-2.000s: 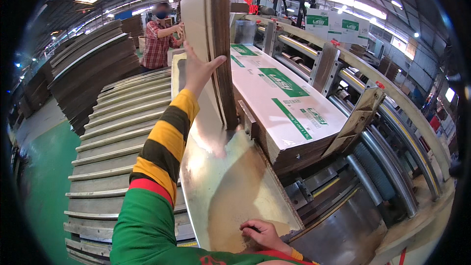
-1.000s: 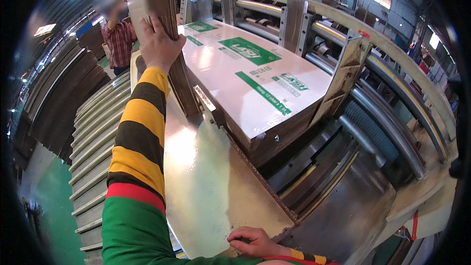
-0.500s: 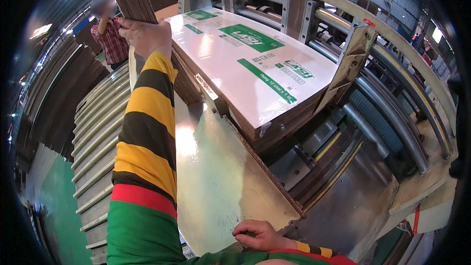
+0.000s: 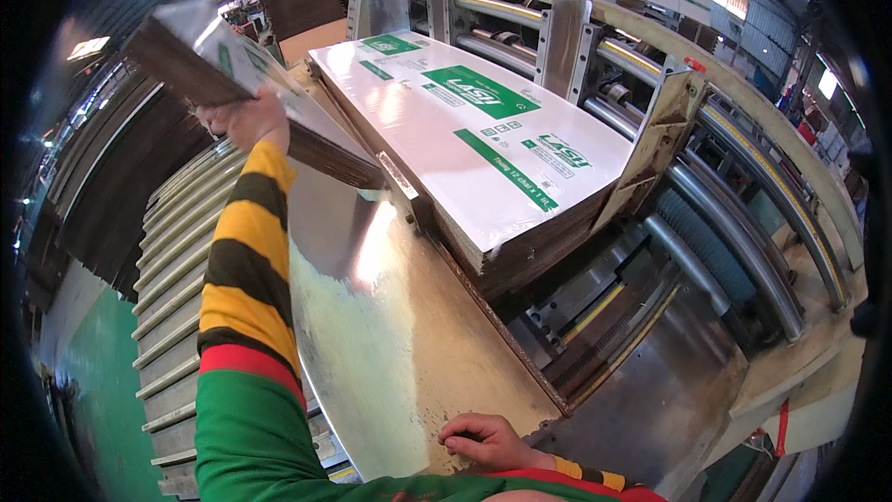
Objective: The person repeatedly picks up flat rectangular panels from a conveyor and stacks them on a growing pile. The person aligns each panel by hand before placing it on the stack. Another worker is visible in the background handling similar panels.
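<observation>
My left hand [image 4: 253, 119] is stretched far out to the left, its fingers wrapped round the near edge of a thick bundle of cardboard sheets [image 4: 190, 70]. The bundle tilts, with brown edges toward me and a glossy white and green face; its far end is blurred. To its right lies a tall stack of printed cardboard sheets [image 4: 418, 139], white with green panels, inside the machine's feeder. My right hand [image 4: 488, 440] rests with curled fingers on the near part of the metal table [image 4: 372, 363], with nothing visible in it.
A slatted roller conveyor [image 4: 186, 316] runs along the left, beside dark stacked cardboard [image 4: 111, 186]. Metal rollers [image 4: 734, 232] and a raised side guide [image 4: 650, 144] border the feeder on the right. A metal rail [image 4: 492, 316] edges the table.
My left hand has swung left and slightly down with the bundle, which has tipped from upright to leaning left. The person at the far left is no longer visible. My right hand stays put.
</observation>
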`<state>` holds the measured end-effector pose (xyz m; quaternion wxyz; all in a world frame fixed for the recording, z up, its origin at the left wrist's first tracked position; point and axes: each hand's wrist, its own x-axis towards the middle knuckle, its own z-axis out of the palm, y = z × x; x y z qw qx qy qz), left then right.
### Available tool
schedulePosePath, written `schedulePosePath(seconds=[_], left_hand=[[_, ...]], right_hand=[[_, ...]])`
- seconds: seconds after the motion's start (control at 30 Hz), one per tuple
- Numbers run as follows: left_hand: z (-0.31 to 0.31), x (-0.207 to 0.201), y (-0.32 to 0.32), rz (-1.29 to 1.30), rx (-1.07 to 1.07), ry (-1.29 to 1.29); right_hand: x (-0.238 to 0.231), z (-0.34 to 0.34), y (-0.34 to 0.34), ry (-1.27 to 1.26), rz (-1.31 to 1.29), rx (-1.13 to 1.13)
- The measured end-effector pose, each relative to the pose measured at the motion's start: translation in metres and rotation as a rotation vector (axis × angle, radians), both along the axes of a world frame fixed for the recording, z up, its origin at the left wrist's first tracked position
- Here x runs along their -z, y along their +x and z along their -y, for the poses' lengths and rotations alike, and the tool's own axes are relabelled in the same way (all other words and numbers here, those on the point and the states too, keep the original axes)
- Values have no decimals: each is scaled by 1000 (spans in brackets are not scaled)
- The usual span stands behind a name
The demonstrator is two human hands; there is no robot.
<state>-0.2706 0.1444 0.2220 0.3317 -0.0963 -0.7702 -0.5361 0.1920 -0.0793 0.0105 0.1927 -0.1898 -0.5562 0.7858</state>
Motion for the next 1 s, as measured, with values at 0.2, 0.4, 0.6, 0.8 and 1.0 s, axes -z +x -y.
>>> schedulePosePath(seconds=[0.2,0.4,0.6,0.8,1.0], left_hand=[[72,54,-59,137,49,442],[145,49,-68,369,343,1046],[174,50,5,492,794,1118],[123,48,136,633,1004,1119],[79,81,238,997,998,1159]], right_hand=[[1,-1,0,42,9,-7],[4,-3,-6,24,48,-3],[0,0,-7,-64,41,42],[5,-1,-5,44,-21,30],[8,-3,-3,-71,-88,24]])
